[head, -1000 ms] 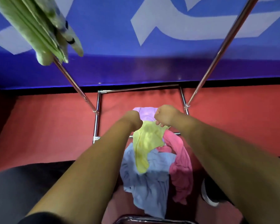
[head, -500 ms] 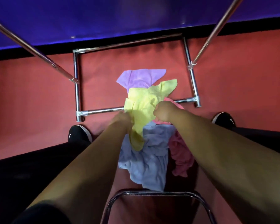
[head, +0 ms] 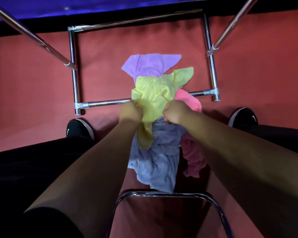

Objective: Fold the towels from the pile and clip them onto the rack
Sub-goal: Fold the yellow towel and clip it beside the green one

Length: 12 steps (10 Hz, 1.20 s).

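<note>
A red carpeted floor [head: 33, 83] fills most of the view, with a blue wall [head: 110, 4] along the top edge. On the floor stands a chrome tubular rack [head: 73, 66]: its rectangular base lies ahead and two slanted poles rise toward the upper corners. A loose pile of towels lies across the base's near bar. In the pile, a pale blue crumpled towel [head: 156, 162] is nearest, a pink towel [head: 193, 152] is at its right, and a lilac towel [head: 150, 64] lies flat farthest away, inside the base. A yellow terry towel [head: 155, 93] lies on top of them all. The left hand [head: 130, 111] is curled into a fist gripping the yellow terry towel's left edge. The right hand [head: 175, 112] is curled on its right edge, fingertips hidden. A black shoe [head: 77, 128] stands at each side.
</note>
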Each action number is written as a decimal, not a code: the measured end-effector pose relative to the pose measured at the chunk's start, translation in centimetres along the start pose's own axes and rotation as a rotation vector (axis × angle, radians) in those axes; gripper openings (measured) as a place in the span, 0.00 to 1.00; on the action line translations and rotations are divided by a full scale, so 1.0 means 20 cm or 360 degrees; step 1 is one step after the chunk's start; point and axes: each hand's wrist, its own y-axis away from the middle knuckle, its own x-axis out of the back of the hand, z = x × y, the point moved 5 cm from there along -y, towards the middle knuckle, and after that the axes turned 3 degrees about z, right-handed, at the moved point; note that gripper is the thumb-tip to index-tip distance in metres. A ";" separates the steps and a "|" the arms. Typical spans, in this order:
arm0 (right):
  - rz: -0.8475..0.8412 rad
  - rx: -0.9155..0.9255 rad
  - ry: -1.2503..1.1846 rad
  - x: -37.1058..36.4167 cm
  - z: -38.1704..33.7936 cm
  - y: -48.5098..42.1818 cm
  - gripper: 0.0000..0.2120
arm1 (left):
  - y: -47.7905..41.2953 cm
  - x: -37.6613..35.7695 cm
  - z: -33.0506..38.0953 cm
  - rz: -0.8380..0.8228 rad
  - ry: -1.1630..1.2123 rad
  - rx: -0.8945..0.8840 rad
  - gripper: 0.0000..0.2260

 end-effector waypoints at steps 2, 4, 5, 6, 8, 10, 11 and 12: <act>0.0082 0.0037 -0.0092 0.03 -0.06 0.02 0.11 | -0.01 0.14 -0.02 0.0129 0.0709 0.0531 0.06; 0.0179 0.0135 -0.0345 0.12 -0.17 0.13 0.10 | 0.03 0.28 0.07 0.0149 0.0733 0.0284 0.15; 0.0315 0.0215 -0.0498 0.18 -0.23 0.20 0.09 | 0.14 0.40 0.19 0.0227 0.0858 -0.0046 0.13; 0.0548 0.0339 -0.0568 0.26 -0.26 0.26 0.09 | 0.27 0.54 0.31 0.0225 0.0993 -0.0324 0.11; 0.0730 0.0792 -0.0608 0.49 -0.41 0.59 0.24 | 0.56 0.84 0.53 0.0105 0.1081 -0.0715 0.08; 0.0766 0.0968 0.0064 0.69 -0.56 0.92 0.12 | 0.86 1.25 0.73 0.0048 0.1001 -0.1019 0.10; 0.0848 0.0965 0.0298 0.81 -0.62 1.12 0.15 | 1.03 1.47 0.80 0.0117 0.1063 -0.1080 0.13; 0.0945 0.0945 0.0360 0.93 -0.64 1.29 0.16 | 1.20 1.67 0.88 0.0241 0.1182 -0.1156 0.12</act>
